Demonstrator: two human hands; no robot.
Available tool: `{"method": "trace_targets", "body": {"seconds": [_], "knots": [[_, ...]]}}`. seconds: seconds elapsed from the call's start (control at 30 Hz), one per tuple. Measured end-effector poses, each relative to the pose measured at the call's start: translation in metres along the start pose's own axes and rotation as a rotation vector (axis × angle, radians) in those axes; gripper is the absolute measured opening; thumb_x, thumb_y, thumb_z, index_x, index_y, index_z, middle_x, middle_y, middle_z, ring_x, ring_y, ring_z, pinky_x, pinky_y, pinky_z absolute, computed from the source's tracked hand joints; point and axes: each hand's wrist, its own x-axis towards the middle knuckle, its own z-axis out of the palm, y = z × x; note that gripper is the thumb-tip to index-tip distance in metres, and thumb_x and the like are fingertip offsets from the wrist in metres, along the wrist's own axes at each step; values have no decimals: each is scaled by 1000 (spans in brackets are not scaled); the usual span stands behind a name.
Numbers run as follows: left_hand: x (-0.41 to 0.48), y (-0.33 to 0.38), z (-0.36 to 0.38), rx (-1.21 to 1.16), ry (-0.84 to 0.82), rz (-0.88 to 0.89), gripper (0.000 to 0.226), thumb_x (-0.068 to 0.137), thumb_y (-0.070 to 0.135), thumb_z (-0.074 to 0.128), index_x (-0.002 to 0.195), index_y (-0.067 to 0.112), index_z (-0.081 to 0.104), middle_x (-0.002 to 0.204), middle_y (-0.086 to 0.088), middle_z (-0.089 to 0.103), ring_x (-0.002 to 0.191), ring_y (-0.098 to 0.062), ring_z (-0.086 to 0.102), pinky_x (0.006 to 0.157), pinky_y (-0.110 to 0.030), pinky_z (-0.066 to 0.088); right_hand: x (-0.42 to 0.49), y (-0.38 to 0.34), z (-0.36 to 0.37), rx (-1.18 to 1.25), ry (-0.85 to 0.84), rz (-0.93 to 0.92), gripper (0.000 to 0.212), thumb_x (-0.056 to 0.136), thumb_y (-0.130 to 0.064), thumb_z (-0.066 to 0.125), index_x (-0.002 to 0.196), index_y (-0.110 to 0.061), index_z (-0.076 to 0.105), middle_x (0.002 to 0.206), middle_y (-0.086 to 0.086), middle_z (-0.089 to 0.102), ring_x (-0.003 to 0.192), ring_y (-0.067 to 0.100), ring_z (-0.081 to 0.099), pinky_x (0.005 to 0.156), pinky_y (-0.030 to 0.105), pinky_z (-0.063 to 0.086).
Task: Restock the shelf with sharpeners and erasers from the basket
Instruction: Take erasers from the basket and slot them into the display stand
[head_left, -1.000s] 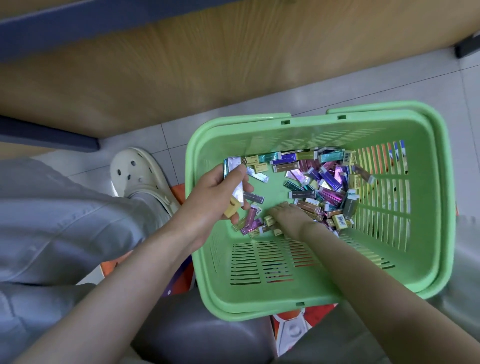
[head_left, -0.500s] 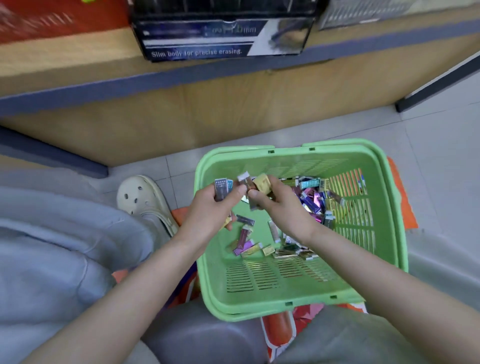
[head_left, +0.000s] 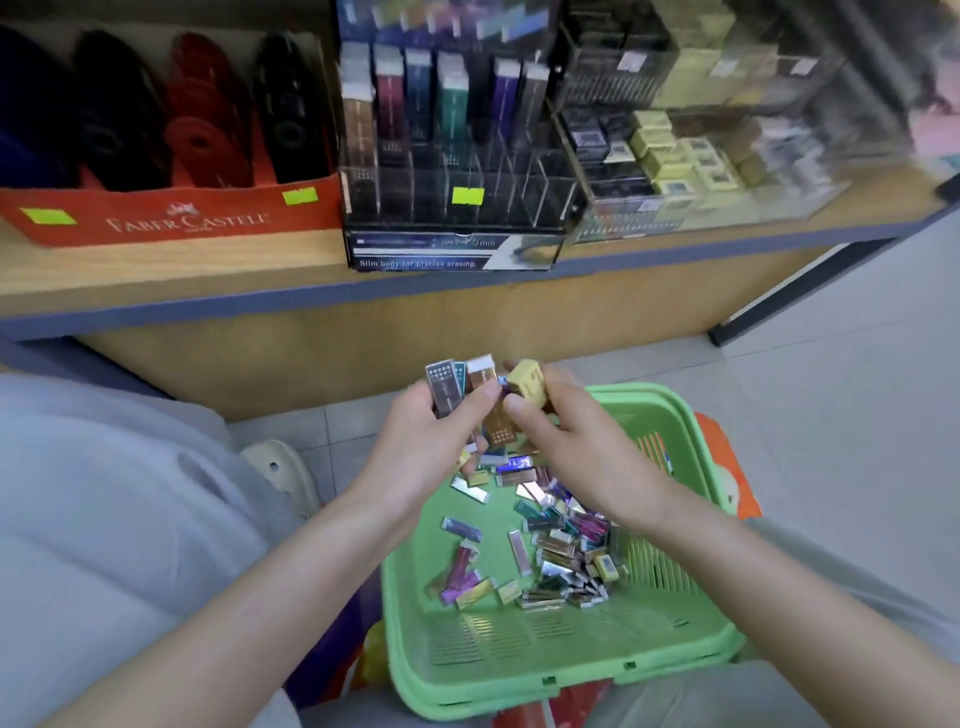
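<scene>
The left hand (head_left: 428, 447) grips a small fan of slim eraser packs (head_left: 444, 388). They stand upright between the thumb and the curled fingers and rise above the fingertips. The front pack is dark grey with a grid of small squares near its top. A teal one and a copper one with a white end lie behind it.

The right hand (head_left: 569, 447) pinches a yellow block (head_left: 525, 383) between the thumb and the fingers, just beside the packs of the left hand. The block is short and thick, with dark print on one face; whether it is an eraser or a sharpener I cannot tell. Both hands are above the far end of the green basket (head_left: 519, 652), which rests on the person's lap.

On the basket floor lies a loose pile of packs (head_left: 563, 551) in pink, purple, teal, gold and silver, mostly toward the right wall. In front is the wooden shelf (head_left: 156, 280), with a clear display rack (head_left: 452, 156) of slim erasers.
</scene>
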Motion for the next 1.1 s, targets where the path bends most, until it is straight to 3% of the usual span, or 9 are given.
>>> {"method": "trace_targets", "body": {"seconds": [0.07, 0.13, 0.27, 0.43, 0.57, 0.7, 0.9, 1.0, 1.1], "knots": [[-1, 13, -1, 8, -58, 40, 20, 92, 32, 59, 95, 14, 65, 65, -6, 54, 47, -12, 43, 51, -20, 41, -2, -6, -13, -107, 84, -29, 29, 99, -27, 44, 127, -23, 46, 115, -6, 48, 101, 0, 44, 82, -4, 27], [-1, 27, -2, 32, -102, 76, 21, 91, 33, 59, 95, 13, 65, 61, -4, 54, 46, -12, 43, 51, -19, 41, -2, -12, -27, -80, 123, -28, 38, 99, -30, 42, 136, -25, 37, 113, -15, 47, 98, -6, 44, 91, 6, 31], [8, 60, -3, 67, -156, 127, 18, 92, 30, 59, 93, 13, 66, 62, -2, 55, 48, -8, 46, 46, -19, 38, 5, -18, -52, 10, 273, -33, 19, 98, -25, 43, 115, -20, 35, 92, -6, 57, 71, -3, 55, 75, 25, 46], [24, 91, 5, 51, -190, 186, 14, 92, 27, 59, 84, 17, 61, 61, 0, 54, 38, 0, 43, 41, -17, 37, 31, -16, -105, -197, 532, -52, 14, 93, -30, 55, 104, -21, 51, 97, -2, 57, 82, 11, 56, 79, 36, 48], [37, 104, 15, 42, -201, 217, 12, 93, 27, 58, 85, 18, 60, 64, -2, 53, 37, 0, 43, 42, -16, 38, 65, -11, -151, -364, 697, 2, 36, 88, -28, 65, 118, -7, 61, 105, 2, 61, 82, 14, 53, 72, 24, 40], [47, 110, 22, 20, -203, 208, 13, 94, 25, 58, 83, 17, 59, 61, -1, 51, 36, 0, 42, 40, -16, 37, 97, -3, -189, -477, 809, 14, 37, 89, -24, 65, 118, -3, 60, 114, 8, 64, 96, 19, 58, 74, 15, 34], [56, 115, 32, 11, -221, 214, 13, 92, 27, 58, 82, 20, 59, 61, -1, 52, 36, 1, 42, 41, -14, 38, 132, 13, -226, -759, 673, 106, 30, 90, -17, 60, 118, -6, 61, 114, 16, 64, 100, 31, 59, 80, 29, 43], [62, 115, 36, 26, -227, 209, 13, 92, 28, 59, 82, 20, 60, 62, -2, 53, 37, 1, 43, 42, -14, 39, 137, 10, -236, -813, 539, 86, 23, 89, -14, 62, 112, -10, 66, 109, 11, 66, 90, 21, 57, 78, 29, 43], [67, 114, 39, 45, -232, 200, 12, 92, 27, 59, 83, 20, 60, 62, -2, 53, 37, 1, 43, 42, -15, 40, 140, 3, -240, -802, 412, 48, 26, 84, -6, 68, 109, -6, 68, 107, 9, 68, 86, 14, 55, 86, 27, 45]]}}
